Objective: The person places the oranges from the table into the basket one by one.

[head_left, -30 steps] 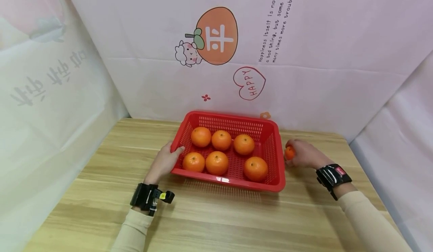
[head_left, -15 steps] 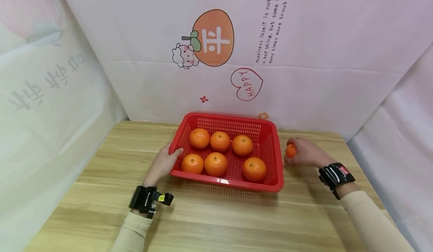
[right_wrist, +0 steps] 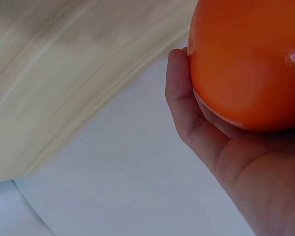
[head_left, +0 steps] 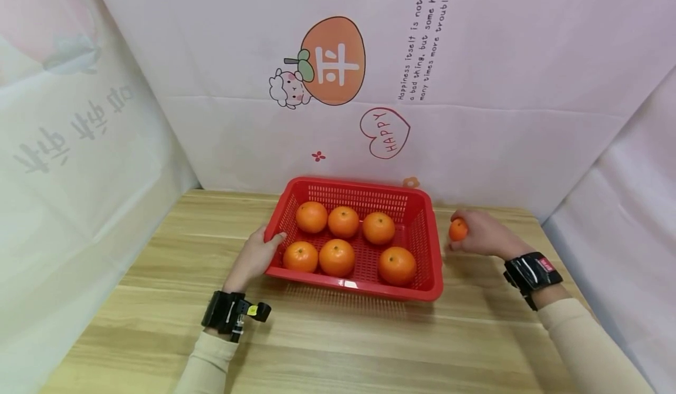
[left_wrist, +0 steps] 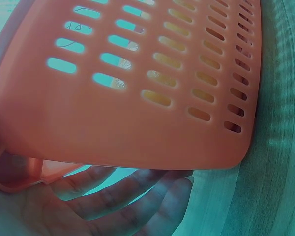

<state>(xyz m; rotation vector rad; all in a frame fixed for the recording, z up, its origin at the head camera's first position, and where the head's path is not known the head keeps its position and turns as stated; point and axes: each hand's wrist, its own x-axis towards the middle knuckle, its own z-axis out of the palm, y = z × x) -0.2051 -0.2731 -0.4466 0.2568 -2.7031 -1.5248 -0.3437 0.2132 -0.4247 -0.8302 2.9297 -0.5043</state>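
In the head view, a red plastic basket (head_left: 434,259) with slotted walls holds several oranges (head_left: 338,257) in two rough rows. My left hand (head_left: 255,260) grips its left rim, thumb over the edge. The left wrist view shows the fingers (left_wrist: 130,199) beneath the rim, outside the slotted wall. Just off the basket's right side, my right hand (head_left: 483,233) holds a single orange (head_left: 458,229). In the right wrist view, fingers curl around this orange (right_wrist: 248,64), which is partly cut off by the frame.
The basket stands on a wood-grain table (head_left: 338,347). Behind it rises a pale printed cloth (head_left: 232,141), close to the basket's back rim. White cloth also closes off the left and right sides. Each wrist wears a black strap (head_left: 533,273).
My right hand, with the orange in it, has moved a little to the right and farther back from the basket's right side. The left hand keeps its grip and the basket stays put.
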